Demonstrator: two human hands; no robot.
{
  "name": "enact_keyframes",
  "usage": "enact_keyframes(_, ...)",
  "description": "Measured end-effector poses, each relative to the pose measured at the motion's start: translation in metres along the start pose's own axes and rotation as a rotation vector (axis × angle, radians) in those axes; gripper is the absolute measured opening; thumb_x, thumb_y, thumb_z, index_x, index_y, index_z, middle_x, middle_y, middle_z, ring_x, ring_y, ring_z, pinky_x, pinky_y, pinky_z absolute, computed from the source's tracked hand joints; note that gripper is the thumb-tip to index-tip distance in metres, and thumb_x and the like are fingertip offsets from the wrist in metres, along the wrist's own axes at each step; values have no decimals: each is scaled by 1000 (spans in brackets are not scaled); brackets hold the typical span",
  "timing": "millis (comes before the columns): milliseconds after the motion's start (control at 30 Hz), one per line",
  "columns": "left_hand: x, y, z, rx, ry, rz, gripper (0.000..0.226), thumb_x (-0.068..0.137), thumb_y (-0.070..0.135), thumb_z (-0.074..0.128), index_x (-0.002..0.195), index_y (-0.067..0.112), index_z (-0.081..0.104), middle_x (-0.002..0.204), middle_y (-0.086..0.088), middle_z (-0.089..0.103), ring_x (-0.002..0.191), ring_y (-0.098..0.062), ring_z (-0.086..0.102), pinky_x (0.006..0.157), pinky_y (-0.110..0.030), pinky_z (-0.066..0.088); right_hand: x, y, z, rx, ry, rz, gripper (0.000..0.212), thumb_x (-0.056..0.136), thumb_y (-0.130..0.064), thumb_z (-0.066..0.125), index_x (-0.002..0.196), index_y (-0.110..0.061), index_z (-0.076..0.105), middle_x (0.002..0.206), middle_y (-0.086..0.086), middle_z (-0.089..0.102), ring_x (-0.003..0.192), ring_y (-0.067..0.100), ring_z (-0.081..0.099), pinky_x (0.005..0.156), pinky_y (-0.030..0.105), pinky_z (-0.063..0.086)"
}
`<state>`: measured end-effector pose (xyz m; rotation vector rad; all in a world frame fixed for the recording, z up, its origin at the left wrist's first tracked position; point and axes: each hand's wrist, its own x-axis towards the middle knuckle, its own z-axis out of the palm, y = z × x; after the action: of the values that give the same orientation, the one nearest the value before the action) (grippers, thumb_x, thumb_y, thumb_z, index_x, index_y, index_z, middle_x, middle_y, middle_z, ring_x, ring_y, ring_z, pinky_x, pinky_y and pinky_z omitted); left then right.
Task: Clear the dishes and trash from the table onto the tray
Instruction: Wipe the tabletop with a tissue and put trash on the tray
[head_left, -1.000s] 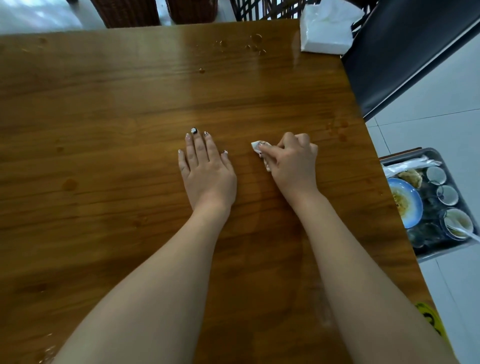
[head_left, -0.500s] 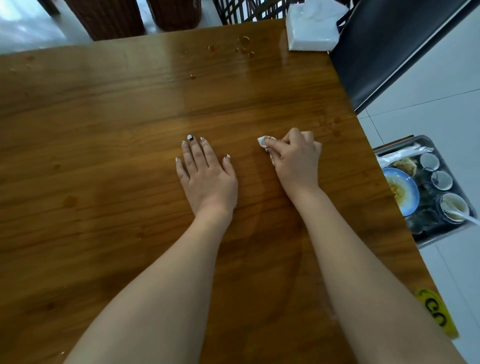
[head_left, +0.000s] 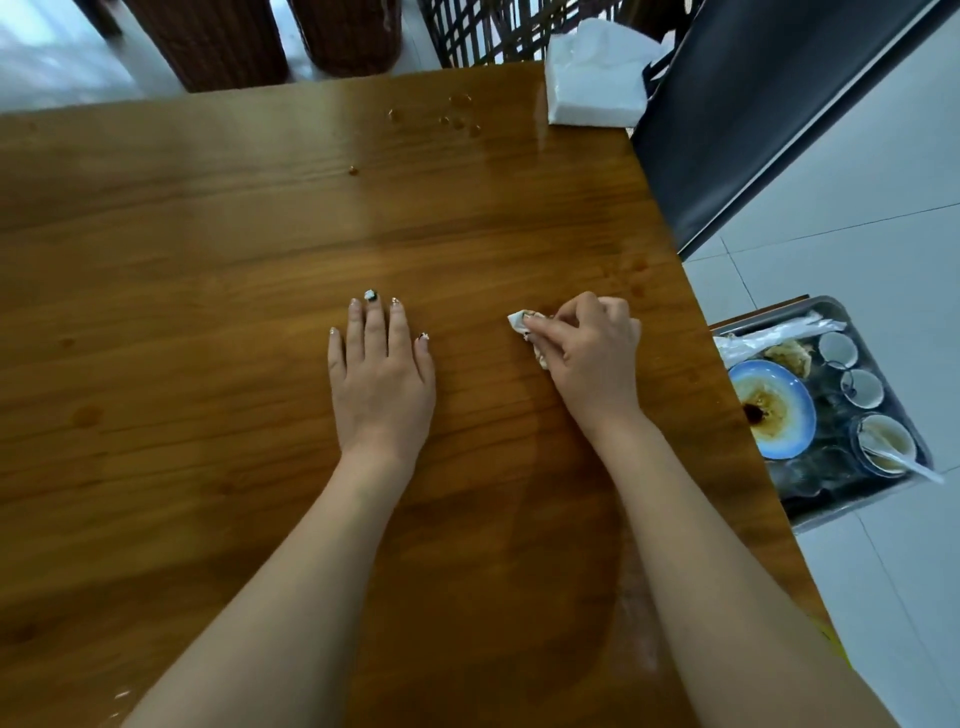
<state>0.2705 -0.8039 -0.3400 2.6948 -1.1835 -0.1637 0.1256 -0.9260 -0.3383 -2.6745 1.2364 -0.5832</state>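
My right hand (head_left: 589, 353) grips a crumpled, stained white tissue (head_left: 521, 322) and presses it against the wooden table (head_left: 208, 249). My left hand (head_left: 382, 374) rests flat on the table beside it, fingers straight and holding nothing. The metal tray (head_left: 852, 512) stands low beside the table's right edge. It holds a blue plate (head_left: 774, 410) with brown sauce, small white cups (head_left: 837, 349), a bowl with a spoon (head_left: 885, 447), plastic wrappers and food scraps.
A pack of white napkins (head_left: 595, 78) lies at the table's far right corner. Drops of liquid (head_left: 457, 117) dot the far tabletop. A dark chair (head_left: 769, 119) stands at the right, wicker chairs (head_left: 270, 36) beyond the far edge.
My right hand with the tissue has shifted slightly right and away from me across the table. My left hand has stayed flat in place.
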Motion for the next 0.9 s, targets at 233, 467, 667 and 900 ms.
enact_keyframes(233, 2, 12, -2, 44, 26, -97, 49, 103, 33, 28, 143, 9, 39, 153, -12, 32, 146, -27, 19, 117, -43, 0, 47, 9, 3, 55, -149, 21, 22, 92, -28, 61, 110, -25, 72, 107, 7, 60, 108, 30, 46, 82, 32, 23)
enact_keyframes(467, 36, 77, 1, 4, -26, -241, 52, 103, 35, 22, 150, 13, 24, 160, -11, 11, 148, -24, 2, 117, -43, -6, 16, 42, -11, 106, -94, -134, 20, 77, -18, 78, 96, -24, 77, 88, 4, 63, 94, 28, 48, 72, 35, 29)
enact_keyframes(667, 55, 107, 19, 8, -47, -327, 56, 103, 39, 16, 153, 15, 10, 161, -11, 1, 148, -26, -8, 117, -42, -8, 32, 64, -12, 121, -109, -239, 18, 77, -19, 77, 94, -26, 77, 89, 5, 63, 95, 27, 43, 71, 37, 31)
enact_keyframes(900, 54, 107, 24, 10, -19, -330, 57, 102, 41, 16, 153, 16, 11, 161, -10, 1, 148, -24, -8, 118, -40, -7, 81, 63, -5, 97, -187, -98, 20, 92, -22, 63, 109, -23, 73, 105, 8, 60, 105, 32, 46, 82, 34, 24)
